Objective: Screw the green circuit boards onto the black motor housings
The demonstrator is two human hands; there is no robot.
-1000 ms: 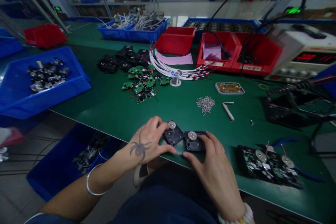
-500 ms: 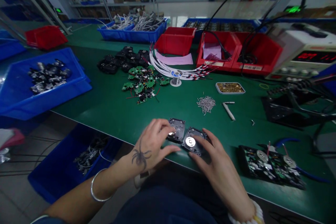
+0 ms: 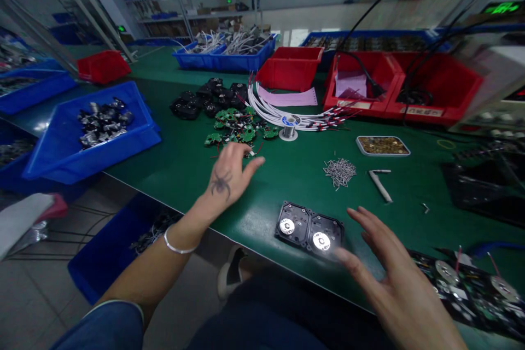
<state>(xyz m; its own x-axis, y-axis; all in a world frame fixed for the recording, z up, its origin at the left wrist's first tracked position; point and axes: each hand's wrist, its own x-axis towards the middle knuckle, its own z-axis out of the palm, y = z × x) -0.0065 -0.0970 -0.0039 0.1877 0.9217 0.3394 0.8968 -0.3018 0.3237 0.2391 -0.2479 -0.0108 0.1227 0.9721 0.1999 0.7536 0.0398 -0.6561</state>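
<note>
Two black square housings [image 3: 308, 225], each with a shiny metal disc, lie side by side on the green bench near its front edge. To their right hovers my right hand [image 3: 389, 268], fingers spread and holding nothing, thumb close to the right housing's edge. My left hand [image 3: 232, 175] reaches out at the near side of a heap of green circuit boards [image 3: 246, 130] with red wires. Its thumb stands apart from the index finger; the other fingertips are partly hidden behind the hand.
A solder spool [image 3: 289, 128], white cables [image 3: 270, 109] and black cases [image 3: 209, 97] lie farther back. Small metal pins [image 3: 339, 173], a tin [image 3: 383, 145] and assembled units [image 3: 463, 290] are to the right. A blue bin [image 3: 96, 145] overhangs the left edge; red bins [image 3: 363, 79] stand behind.
Both hands have left the two housings, which now sit flush together. My left hand moved up and left to the circuit boards; my right hand drew off to the right. The view shifted.
</note>
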